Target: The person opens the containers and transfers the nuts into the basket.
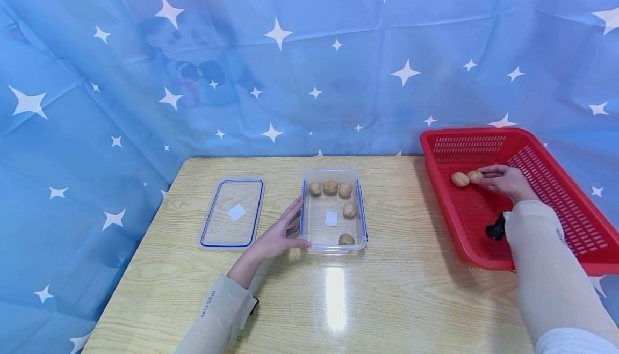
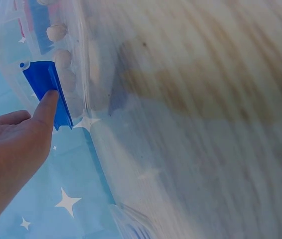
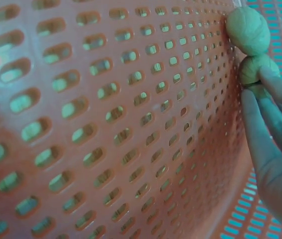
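In the head view my right hand (image 1: 508, 182) reaches into the red basket (image 1: 464, 246) and pinches a walnut (image 1: 475, 176) between thumb and fingers. Another walnut (image 1: 460, 179) lies right beside it on the basket floor. The right wrist view shows the pinched walnut (image 3: 253, 69) at the fingertips, next to the other one. My left hand (image 1: 278, 241) rests against the left side of a clear plastic box (image 1: 316, 236), fingers extended along the wall and thumb at the front corner. Several walnuts sit inside the box, along its back and right side. A blue side clip (image 2: 46, 89) meets a left fingertip.
A clear lid (image 1: 224, 198) with a blue seal lies on the wooden table (image 1: 387, 300), left of the box. Behind the table hangs a blue curtain (image 1: 338, 117) with white stars. The basket stands at the table's right end, its walls perforated.
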Tool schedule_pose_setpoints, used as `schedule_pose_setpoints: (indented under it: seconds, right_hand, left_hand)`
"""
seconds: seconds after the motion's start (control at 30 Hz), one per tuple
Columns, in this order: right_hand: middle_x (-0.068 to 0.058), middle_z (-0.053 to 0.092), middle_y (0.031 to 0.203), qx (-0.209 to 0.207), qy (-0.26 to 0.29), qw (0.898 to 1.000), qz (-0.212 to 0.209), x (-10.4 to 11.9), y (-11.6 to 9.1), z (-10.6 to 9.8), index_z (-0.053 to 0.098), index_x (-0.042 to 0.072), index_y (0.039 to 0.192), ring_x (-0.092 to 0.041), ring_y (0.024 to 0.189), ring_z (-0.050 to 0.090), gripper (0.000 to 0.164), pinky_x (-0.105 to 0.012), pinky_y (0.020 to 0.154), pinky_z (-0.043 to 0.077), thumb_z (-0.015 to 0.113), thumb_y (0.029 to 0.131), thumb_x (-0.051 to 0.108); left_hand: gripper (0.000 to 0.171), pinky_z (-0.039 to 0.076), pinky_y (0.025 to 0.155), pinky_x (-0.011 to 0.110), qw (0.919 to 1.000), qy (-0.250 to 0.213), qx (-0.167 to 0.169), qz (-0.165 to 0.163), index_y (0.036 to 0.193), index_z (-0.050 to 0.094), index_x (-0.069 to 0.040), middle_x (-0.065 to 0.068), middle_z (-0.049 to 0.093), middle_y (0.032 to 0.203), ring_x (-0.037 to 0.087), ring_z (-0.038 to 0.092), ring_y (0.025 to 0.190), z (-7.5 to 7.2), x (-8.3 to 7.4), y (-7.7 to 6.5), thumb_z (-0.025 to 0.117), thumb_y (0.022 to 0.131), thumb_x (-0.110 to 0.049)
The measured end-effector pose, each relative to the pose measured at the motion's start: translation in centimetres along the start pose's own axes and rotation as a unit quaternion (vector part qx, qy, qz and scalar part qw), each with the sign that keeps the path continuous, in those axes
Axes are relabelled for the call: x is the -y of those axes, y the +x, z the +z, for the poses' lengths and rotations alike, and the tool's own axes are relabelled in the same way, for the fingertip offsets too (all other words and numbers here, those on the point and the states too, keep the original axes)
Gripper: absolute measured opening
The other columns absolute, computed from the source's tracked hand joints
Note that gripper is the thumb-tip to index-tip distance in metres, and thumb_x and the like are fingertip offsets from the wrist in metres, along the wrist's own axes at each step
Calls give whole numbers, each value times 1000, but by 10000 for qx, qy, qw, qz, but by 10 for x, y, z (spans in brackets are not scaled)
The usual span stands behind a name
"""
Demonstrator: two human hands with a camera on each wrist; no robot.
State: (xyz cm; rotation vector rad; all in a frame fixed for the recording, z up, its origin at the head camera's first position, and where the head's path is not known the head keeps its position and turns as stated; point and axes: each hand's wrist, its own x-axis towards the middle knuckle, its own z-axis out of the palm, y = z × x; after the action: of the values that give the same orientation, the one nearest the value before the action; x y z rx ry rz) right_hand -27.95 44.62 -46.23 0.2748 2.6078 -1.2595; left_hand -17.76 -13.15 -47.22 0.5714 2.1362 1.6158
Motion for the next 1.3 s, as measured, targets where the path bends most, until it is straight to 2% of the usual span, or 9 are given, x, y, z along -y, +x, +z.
schedule_pose_setpoints:
  seconds: [0.13,0.3,0.37,0.53,0.77,1.0,1.3]
  right_hand:
    - [11,52,110,-13,4,10000,32,-1,1,0,41,2,146,-31,114,47,81,-27,74,62,70,88,51]
    - [5,51,114,-10,-18,10000,-8,-2,0,-1,40,1,146,-33,115,46,81,-29,73,63,70,89,49]
    - [10,52,110,-26,-46,10000,-51,-3,0,-2,39,-1,146,-29,113,46,80,-26,72,62,69,90,48]
    - [31,47,92,-45,107,9999,-101,-5,2,-4,38,-3,147,-15,107,45,74,-19,73,61,65,95,42]
    - [30,48,95,-354,477,9982,110,-2,-1,-6,49,13,145,4,89,55,64,-18,79,61,66,92,45]
    - [29,51,100,-409,1394,9894,-68,9,-8,-7,47,24,147,14,83,62,60,-13,76,60,66,92,40]
    - [33,52,97,-539,1303,9896,-292,22,-5,-9,46,18,149,18,82,60,66,-10,75,59,66,91,45]
  left_hand:
    - [103,23,126,52,10000,3,-3,9,161,4,-7,6,-7,170,38,9,155,0,0,1,75,86,-3]
    - [104,24,126,51,10000,39,-2,-4,161,4,-7,7,-7,170,37,9,155,0,2,2,75,86,-3]
    - [104,24,126,51,10000,45,-10,-17,161,4,-7,6,-7,170,37,9,155,0,2,2,75,85,-3]
    - [104,24,126,51,10000,41,-18,-38,161,4,-8,7,-7,170,37,9,155,0,1,2,75,85,-3]
    - [104,24,126,51,10000,51,9,-25,161,4,-8,7,-8,170,38,9,155,0,0,2,75,86,-3]
    - [104,24,126,51,10000,64,18,-23,161,4,-8,6,-8,170,38,9,155,0,0,2,75,86,-4]
    - [104,24,126,50,10000,72,-13,-38,161,4,-8,7,-7,170,38,9,155,0,-1,1,75,86,-3]
